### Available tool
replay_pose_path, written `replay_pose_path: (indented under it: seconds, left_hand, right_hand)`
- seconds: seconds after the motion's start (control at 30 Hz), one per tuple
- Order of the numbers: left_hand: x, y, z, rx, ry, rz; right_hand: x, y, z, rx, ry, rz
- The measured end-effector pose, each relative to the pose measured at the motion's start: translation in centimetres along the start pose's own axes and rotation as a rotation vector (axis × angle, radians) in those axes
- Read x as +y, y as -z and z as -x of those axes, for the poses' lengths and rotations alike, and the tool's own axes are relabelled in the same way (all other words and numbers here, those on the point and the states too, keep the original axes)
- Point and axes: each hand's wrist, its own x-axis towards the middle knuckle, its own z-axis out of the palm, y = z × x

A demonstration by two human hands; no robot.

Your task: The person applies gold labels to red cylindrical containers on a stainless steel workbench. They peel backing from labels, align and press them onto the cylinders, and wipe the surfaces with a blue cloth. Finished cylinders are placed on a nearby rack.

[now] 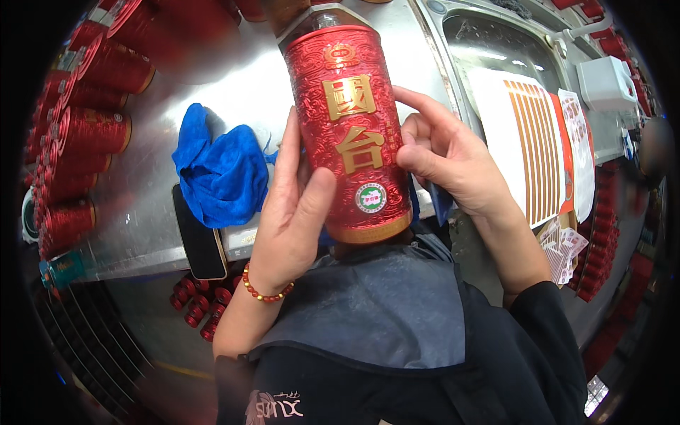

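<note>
A red embossed bottle (382, 78) with gold raised characters, a gold base band and a small round green-and-white sticker is held up in front of me, tilted slightly. My left hand (287, 212) supports its left side, thumb on the front and fingers reaching behind. At the right side, my right hand (453, 159) touches the bottle with thumb and bent fingers, the index finger stretched toward its upper edge. Something dark blue (440, 203) hangs below that hand; its kind is unclear. A beaded bracelet (263, 289) circles my left wrist.
On the metal table (156, 234) lie a crumpled blue cloth (219, 170) and a dark phone (197, 237). Red bottles (92, 131) crowd the left. Rightward are a sink basin (496, 42), a sheet of gold strips (528, 149), a white container (608, 83) and small printed slips (567, 248).
</note>
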Motion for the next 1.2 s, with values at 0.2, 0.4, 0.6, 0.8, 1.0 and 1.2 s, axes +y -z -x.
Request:
replay_pose_path:
  seconds: [0.2, 0.4, 0.6, 0.8, 1.0, 1.2]
  left_hand:
    - [-0.3, -0.2, 0.2, 0.006, -0.064, -0.119]
    - [-1.5, 0.2, 0.1, 0.076, -0.108, -0.435]
    - [-1.7, 0.3, 0.0, 0.058, -0.171, -0.507]
    - [-1.0, 0.1, 0.1, 0.038, -0.193, -0.629]
    - [-1.2, 0.3, 0.0, 0.041, -0.205, -0.665]
    - [-1.1, 0.4, -0.1, 0.033, -0.204, -0.671]
  right_hand:
    - [0.9, 1.6, -0.1, -0.006, 0.061, 0.099]
    - [-0.3, 5.7, -1.4, 0.163, 0.031, -0.109]
    - [-7.2, 0.0, -0.3, -0.163, 0.201, 0.55]
    - [-10.5, -0.3, -6.3, 0.103, 0.643, 0.997]
    - [-9.6, -0.1, -6.3, -0.081, 0.742, 1.051]
    - [-10.2, -0.4, -6.7, -0.051, 0.78, 1.087]
